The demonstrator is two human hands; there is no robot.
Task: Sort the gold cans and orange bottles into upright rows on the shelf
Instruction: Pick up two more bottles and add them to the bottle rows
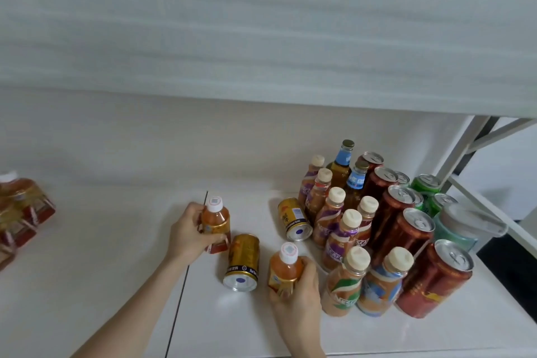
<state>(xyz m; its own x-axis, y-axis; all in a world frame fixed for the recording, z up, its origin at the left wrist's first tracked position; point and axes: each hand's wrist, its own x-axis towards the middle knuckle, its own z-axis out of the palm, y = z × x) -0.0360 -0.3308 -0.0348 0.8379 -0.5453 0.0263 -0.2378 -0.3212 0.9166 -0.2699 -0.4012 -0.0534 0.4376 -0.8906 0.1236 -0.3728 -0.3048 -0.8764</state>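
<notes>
The white shelf point(116, 285) carries everything, with another board point(261, 38) close overhead. At its right stands a crowd of other drinks point(386, 229), coffee bottles with red and green cans behind, all upright. At the far left edge sits a cluster point(20, 212) of orange and gold packs, too blurred and cut off to read. The left hand point(189, 232) is wrapped round the body of the left bottle point(216, 221), and the right hand point(299, 296) clasps the right bottle point(283, 270) from the side and below. Both orange bottles have their white caps up, but whether their bases touch the shelf I cannot tell. Two gold cans lie on their sides: the near can point(242, 263) between the two bottles, base toward the camera, and the far can point(294, 219) just beside the coffee bottles. The bottles look like light, slightly yielding plastic, slick at the label, so a grip round the waist suits them. The cans look stiff, smooth and apt to roll while lying, so they are best taken round the wall and stood on the base.
</notes>
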